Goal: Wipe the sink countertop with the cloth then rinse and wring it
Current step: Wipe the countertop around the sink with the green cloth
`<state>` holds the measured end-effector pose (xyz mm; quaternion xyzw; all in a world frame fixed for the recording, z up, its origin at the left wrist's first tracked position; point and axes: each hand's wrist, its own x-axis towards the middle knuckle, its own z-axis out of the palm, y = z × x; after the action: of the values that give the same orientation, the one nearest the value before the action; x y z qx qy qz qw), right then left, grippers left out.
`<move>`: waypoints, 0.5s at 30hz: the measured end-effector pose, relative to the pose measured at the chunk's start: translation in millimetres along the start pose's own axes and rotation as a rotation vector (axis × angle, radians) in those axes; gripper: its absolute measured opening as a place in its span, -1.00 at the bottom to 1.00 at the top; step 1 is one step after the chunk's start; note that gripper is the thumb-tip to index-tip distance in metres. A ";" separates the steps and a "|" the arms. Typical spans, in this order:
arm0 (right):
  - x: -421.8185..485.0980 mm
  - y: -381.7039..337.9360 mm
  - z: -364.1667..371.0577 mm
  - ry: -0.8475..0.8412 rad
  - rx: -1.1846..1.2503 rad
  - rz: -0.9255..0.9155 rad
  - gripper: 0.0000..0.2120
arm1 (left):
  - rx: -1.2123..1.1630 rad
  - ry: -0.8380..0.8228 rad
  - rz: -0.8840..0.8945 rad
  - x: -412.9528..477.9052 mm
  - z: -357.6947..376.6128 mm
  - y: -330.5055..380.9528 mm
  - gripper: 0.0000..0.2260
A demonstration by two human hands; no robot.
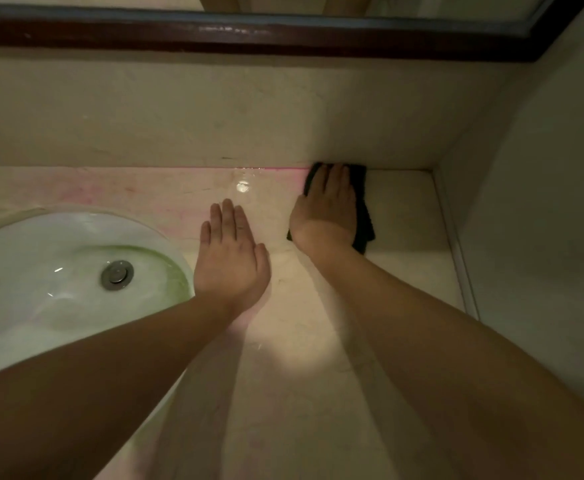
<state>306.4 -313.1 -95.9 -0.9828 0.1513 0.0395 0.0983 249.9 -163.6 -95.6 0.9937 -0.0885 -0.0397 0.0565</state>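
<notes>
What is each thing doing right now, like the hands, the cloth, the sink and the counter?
right hand: flat, pressing the cloth against the back wall.
left hand: flat and open on the countertop, holding nothing.
cloth: dark, lying on the countertop under the right hand.
countertop: pinkish film at the left, wet shine near the wall.
sink: no water running, greenish stain inside.
drain: cannot tell if plugged.

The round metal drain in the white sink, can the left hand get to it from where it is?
Probably yes. The left hand lies flat on the beige stone countertop right beside the white sink, and nothing sits between it and the round metal drain.
</notes>
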 end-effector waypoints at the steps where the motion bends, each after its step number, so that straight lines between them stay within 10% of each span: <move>1: -3.6 2.6 0.5 -0.007 0.008 -0.107 -0.40 | -0.005 0.003 0.001 -0.3 -0.4 -0.3 -0.37; 9: -109.7 45.7 -7.7 -0.103 -0.033 -0.651 -0.47 | -0.044 0.001 0.020 -2.7 -5.2 -1.5 -0.40; 15: -109.1 82.1 -8.0 -0.056 -0.085 -0.418 -0.45 | -0.050 0.001 0.011 -3.0 -7.2 -1.9 -0.38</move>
<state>177.9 -360.0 -91.2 -0.9946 -0.0603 0.0518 0.0668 247.9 -160.4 -88.4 0.9915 -0.0932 -0.0408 0.0816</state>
